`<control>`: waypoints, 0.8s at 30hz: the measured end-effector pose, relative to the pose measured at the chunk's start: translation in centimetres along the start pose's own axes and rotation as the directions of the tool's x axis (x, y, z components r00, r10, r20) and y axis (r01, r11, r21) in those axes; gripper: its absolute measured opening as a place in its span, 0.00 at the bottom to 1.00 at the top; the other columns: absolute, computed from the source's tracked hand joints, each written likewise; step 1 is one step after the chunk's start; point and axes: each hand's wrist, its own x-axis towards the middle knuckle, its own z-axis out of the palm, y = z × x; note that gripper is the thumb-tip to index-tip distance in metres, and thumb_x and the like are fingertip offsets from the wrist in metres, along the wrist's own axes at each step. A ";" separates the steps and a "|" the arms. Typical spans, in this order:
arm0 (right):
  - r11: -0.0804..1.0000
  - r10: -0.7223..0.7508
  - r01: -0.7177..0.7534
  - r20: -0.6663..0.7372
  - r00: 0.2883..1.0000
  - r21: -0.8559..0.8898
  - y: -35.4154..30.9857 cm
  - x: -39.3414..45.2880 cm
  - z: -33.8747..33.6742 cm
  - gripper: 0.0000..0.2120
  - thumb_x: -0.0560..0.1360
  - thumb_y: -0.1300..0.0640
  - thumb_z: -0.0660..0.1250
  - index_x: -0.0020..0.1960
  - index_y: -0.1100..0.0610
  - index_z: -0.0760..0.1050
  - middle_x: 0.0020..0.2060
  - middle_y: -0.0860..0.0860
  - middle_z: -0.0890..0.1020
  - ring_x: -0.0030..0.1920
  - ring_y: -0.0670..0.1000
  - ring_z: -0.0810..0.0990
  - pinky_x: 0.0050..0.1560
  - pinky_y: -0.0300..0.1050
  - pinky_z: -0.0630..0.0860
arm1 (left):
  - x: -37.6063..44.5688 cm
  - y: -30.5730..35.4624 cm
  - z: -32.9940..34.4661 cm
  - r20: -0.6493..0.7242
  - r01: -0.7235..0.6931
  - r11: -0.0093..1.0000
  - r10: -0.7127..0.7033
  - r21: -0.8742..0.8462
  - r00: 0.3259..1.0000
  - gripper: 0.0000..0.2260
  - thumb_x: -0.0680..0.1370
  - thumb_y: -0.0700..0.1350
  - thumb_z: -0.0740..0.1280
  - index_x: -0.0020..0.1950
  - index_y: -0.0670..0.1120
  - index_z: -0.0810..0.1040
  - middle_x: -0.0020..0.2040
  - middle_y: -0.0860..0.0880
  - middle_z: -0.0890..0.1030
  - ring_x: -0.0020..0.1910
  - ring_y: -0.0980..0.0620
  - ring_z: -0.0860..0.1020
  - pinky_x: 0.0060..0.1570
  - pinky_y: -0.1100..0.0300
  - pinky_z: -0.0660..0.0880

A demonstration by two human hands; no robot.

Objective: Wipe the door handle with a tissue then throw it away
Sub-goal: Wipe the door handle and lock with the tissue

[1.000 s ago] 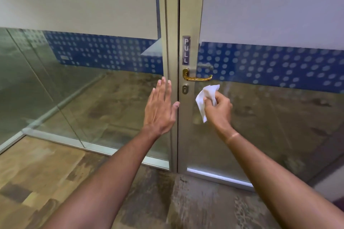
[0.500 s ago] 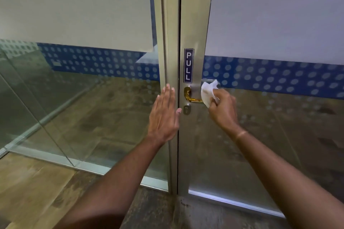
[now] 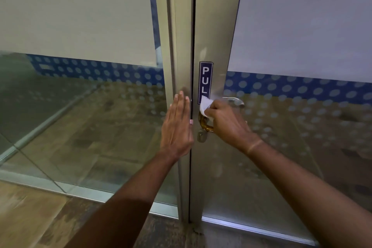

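A gold door handle (image 3: 205,124) sits on the metal frame of a glass door, below a blue PULL sign (image 3: 205,80). My right hand (image 3: 227,122) is closed around a white tissue (image 3: 205,105) and presses it onto the handle near its pivot, hiding most of the lever. Only the curved gold root shows. My left hand (image 3: 178,125) lies flat, fingers straight and together, against the fixed frame post (image 3: 177,46) left of the door gap. A keyhole (image 3: 202,137) sits just under the handle.
A glass panel (image 3: 80,117) with a blue dotted band stands to the left, and the glass door leaf (image 3: 291,127) to the right. A second silver handle (image 3: 235,100) shows through the glass on the far side. Brown patterned floor (image 3: 30,217) lies below.
My right hand rose from below the handle and brought the tissue onto it, then slid left toward the pivot. The view moved closer to the door. My left hand stayed flat on the frame.
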 end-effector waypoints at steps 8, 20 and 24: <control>0.993 0.054 -0.069 0.150 0.987 0.097 -1.5 1.3 0.5 0.09 0.72 0.58 0.60 0.40 0.60 0.77 0.42 0.57 0.77 0.44 0.55 0.75 0.45 0.50 0.75 | 2.0 -2.0 1.6 -0.037 -0.118 0.989 0.115 -0.085 0.993 0.33 0.76 0.40 0.60 0.77 0.35 0.50 0.79 0.38 0.47 0.79 0.43 0.45 0.77 0.46 0.50; 0.897 0.435 -0.427 -0.052 0.899 0.117 -4.8 2.7 2.3 0.12 0.74 0.55 0.59 0.49 0.53 0.81 0.47 0.55 0.83 0.47 0.56 0.80 0.42 0.44 0.73 | 4.0 -4.8 3.3 -0.174 -0.278 0.960 0.277 0.020 0.945 0.40 0.77 0.45 0.68 0.78 0.40 0.45 0.79 0.47 0.36 0.79 0.48 0.41 0.77 0.53 0.43; 0.834 0.550 -0.543 -0.068 0.832 0.094 -5.0 2.9 3.6 0.11 0.77 0.55 0.62 0.54 0.61 0.74 0.50 0.58 0.80 0.48 0.60 0.80 0.40 0.44 0.69 | 4.3 -4.8 3.6 -0.168 -0.304 0.951 0.309 0.057 0.936 0.38 0.78 0.46 0.60 0.78 0.42 0.37 0.78 0.47 0.33 0.78 0.49 0.37 0.77 0.53 0.39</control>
